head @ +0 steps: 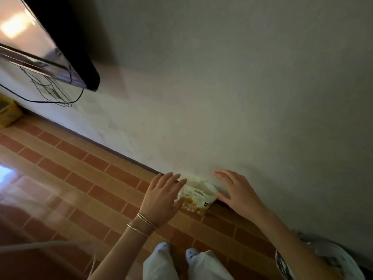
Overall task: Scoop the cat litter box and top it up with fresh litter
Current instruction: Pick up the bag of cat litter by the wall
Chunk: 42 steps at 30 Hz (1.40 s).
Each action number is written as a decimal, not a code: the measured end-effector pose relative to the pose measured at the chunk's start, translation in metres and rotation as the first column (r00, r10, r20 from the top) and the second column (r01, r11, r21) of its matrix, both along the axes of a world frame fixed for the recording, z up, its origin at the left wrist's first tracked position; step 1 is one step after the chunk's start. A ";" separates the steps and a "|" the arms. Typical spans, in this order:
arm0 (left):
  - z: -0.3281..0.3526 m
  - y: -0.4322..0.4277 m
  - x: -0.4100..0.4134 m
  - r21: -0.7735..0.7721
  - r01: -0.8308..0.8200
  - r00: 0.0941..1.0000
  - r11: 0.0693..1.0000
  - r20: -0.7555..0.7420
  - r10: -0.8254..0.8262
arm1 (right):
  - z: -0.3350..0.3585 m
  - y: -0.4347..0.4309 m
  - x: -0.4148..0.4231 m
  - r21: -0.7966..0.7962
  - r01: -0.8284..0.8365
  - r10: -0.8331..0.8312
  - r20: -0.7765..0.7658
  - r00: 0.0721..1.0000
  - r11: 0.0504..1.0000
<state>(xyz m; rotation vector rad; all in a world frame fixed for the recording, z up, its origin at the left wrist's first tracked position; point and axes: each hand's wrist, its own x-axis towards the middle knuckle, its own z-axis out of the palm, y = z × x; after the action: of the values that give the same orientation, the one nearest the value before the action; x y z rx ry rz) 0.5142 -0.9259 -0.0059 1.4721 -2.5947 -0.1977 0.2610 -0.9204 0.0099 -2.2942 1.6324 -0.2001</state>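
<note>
The crumpled white-and-yellow plastic bag [198, 196] sits on the red-and-tan tiled floor [80, 168], right against the foot of the pale wall [222, 98], in the near middle. Your left hand [163, 197] and right hand [236, 190] flank it, each grip released, fingers straight and spread (whether they touch the bag, I cannot tell). A yellow bin [9, 114] stands far left.

Light: dim, warm.
Glare: bright patch on the glossy black flat screen [40, 43].
Shadow: dark, right of the screen.
Blur: below the screen.
</note>
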 end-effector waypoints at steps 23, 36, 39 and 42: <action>-0.216 -0.118 -0.001 0.085 0.221 0.974 0.972 0.029 -0.224 | -0.222 -0.044 0.006 0.184 0.376 -0.389 0.038 0.920 0.908; -0.479 -0.189 -0.030 0.155 0.186 0.978 0.970 0.070 -0.199 | -0.475 -0.101 -0.029 0.269 0.447 -0.456 -0.029 0.889 0.853; -0.515 -0.201 -0.033 0.200 0.163 0.980 0.966 0.080 -0.182 | -0.508 -0.109 -0.030 0.277 0.465 -0.479 -0.018 0.877 0.841; -0.533 -0.207 -0.038 0.260 0.150 0.980 0.954 0.087 -0.177 | -0.526 -0.113 -0.028 0.276 0.469 -0.481 -0.028 0.877 0.839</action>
<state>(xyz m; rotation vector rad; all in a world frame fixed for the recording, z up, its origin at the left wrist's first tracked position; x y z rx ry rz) 0.4766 -1.1333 -0.5386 1.3744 -2.8721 -0.4986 0.2331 -1.0329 -0.5161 -1.6389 2.0397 -0.1206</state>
